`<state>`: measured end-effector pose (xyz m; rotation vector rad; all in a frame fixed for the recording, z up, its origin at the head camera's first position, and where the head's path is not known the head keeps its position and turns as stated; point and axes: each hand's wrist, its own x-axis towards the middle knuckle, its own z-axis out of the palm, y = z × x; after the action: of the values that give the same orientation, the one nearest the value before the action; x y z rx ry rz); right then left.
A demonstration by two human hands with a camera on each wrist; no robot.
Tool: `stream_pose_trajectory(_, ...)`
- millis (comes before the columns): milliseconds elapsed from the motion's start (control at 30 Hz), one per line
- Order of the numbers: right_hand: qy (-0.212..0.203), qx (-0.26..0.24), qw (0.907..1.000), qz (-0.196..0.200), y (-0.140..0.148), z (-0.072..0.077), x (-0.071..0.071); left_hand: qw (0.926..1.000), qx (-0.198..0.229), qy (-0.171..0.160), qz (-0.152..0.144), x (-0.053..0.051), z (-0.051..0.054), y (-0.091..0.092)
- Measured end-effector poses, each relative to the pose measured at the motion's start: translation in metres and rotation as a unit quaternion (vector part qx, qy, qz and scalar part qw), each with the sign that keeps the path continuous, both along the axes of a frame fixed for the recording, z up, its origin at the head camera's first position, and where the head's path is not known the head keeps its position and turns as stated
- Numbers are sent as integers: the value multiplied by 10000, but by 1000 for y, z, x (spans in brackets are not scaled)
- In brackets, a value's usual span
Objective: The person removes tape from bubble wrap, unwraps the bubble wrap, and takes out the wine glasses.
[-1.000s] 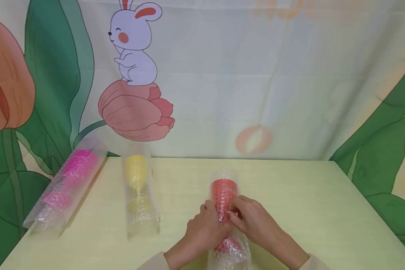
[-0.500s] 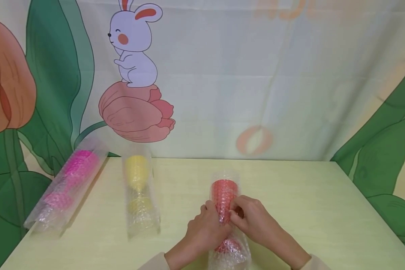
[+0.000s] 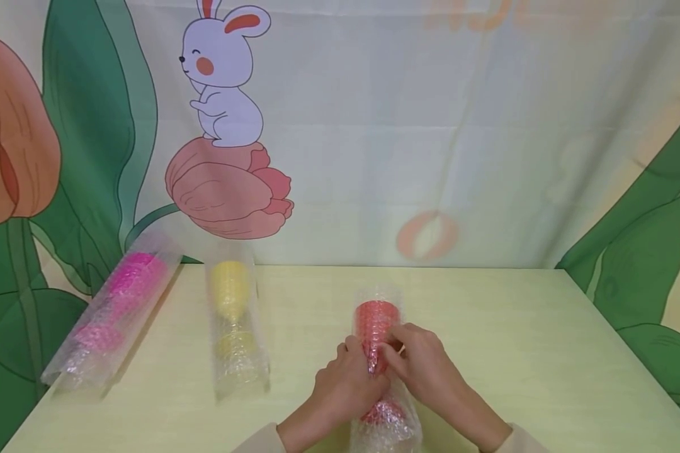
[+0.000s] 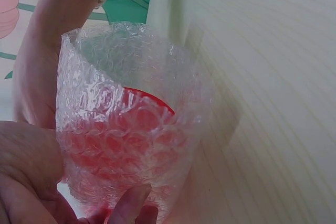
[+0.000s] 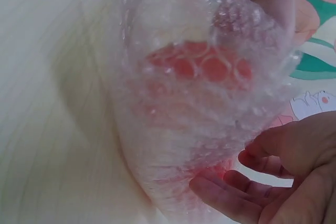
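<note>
On the tabletop [image 3: 510,321], the bubble-wrapped red object [image 3: 376,318] has its long axis running from near to far. The left hand [image 3: 348,380] grips its middle; the right hand [image 3: 425,358], fingers loosely bent and parted, touches its right side.

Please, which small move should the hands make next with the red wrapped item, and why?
Probably the right hand should press the bubble wrap inward, just beside the left hand. The left hand grips the red wrapped item around its middle, which seems to steady it, and the right hand is close by, where the wrap looks creased.
</note>
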<state>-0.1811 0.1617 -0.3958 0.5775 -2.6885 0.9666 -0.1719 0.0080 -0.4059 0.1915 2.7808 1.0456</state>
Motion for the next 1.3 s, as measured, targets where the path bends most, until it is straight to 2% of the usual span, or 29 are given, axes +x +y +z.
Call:
stream_pose_trajectory(133,-492,-591,9970,-42,7,2,1,10000,6,-15,16,0,1,1)
stream_pose_trajectory(233,-996,-1157,9880,-247,12,2,3,10000,3,-34,40,0,2,1)
stream_pose_trajectory(367,-1555,-1833,9695,-479,17,1,6,9999,26,45,97,1,2,1)
stream_pose_trajectory(467,-1955,-2293,9518,-569,19,-1,7,9997,90,176,138,1,2,0)
stream_pose_trajectory(600,-2343,-2681,9313,-771,19,-3,7,9993,180,315,98,0,3,0)
stream_pose_trajectory(767,-2571,-2964,9149,-948,19,-5,7,9994,271,235,20,0,4,0)
stream_pose_trajectory(900,-2633,-3080,9095,-927,21,-7,7,9987,507,72,30,-3,7,0)
stream_pose_trajectory(1067,-2663,-3243,9042,-792,24,-7,7,9991,392,42,180,-14,12,1)
stream_pose_trajectory(1167,-2731,-3380,8973,-779,25,-8,6,9994,257,10,251,-20,13,2)
stream_pose_trajectory(1300,-2860,-3514,8876,-830,29,-9,4,9992,293,21,285,-26,12,4)
